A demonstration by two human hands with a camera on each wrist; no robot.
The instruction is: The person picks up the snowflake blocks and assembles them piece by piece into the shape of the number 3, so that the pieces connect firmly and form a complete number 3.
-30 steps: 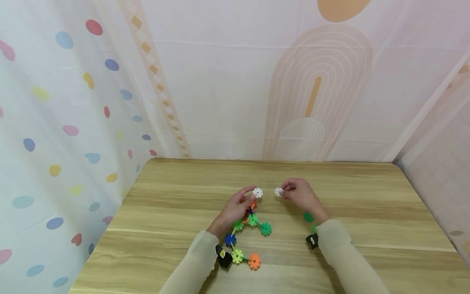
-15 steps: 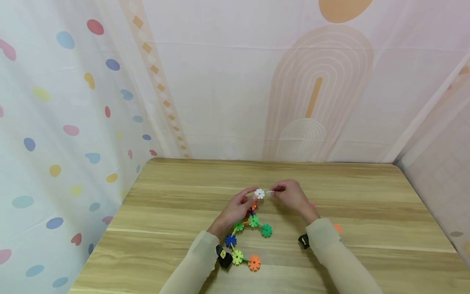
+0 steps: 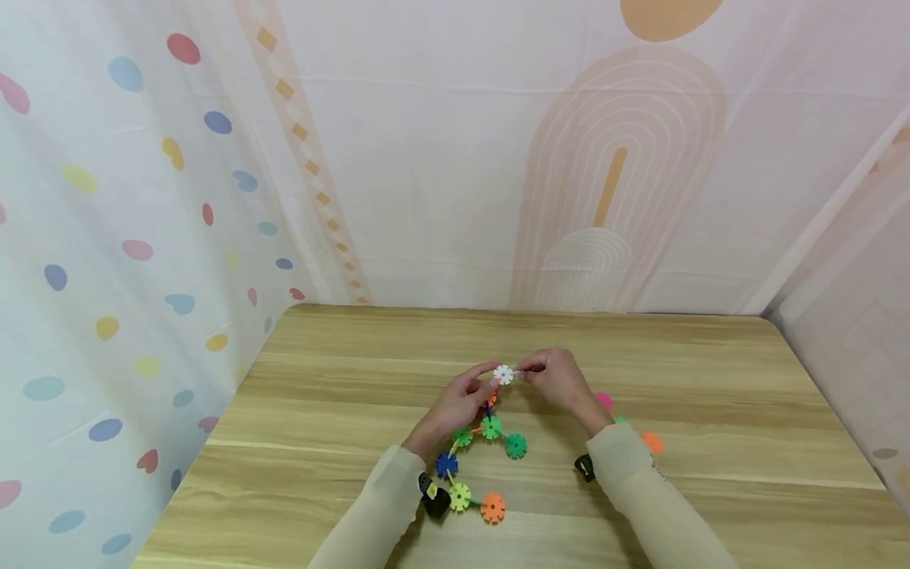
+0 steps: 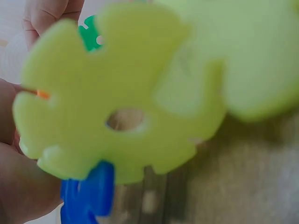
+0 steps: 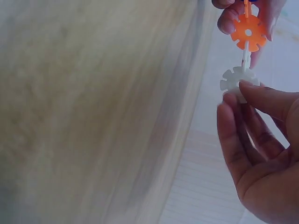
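A chain of slotted plastic discs lies on the wooden table (image 3: 334,442): green discs (image 3: 490,427), a blue disc (image 3: 445,464), a yellow-green disc (image 3: 460,496) and an orange disc (image 3: 492,507). My left hand (image 3: 483,381) grips the chain's lifted far end, just below a white disc (image 3: 503,374) at its tip. My right hand (image 3: 529,369) pinches a second small white disc edge-on against that white disc (image 5: 236,77). An orange disc (image 5: 248,31) sits just behind it on the chain. The left wrist view is filled by the blurred yellow-green disc (image 4: 121,93) and the blue disc (image 4: 88,196).
Loose discs lie on the table right of my right forearm: a pink disc (image 3: 603,401), an orange disc (image 3: 650,442) and a green disc (image 3: 620,420) partly hidden by the sleeve. Patterned cloth walls close in the table at the back and on both sides.
My right hand has moved left, bringing its white disc up against the white disc at the chain's tip. Its shift uncovered the loose pink and orange discs. My left hand barely moved.
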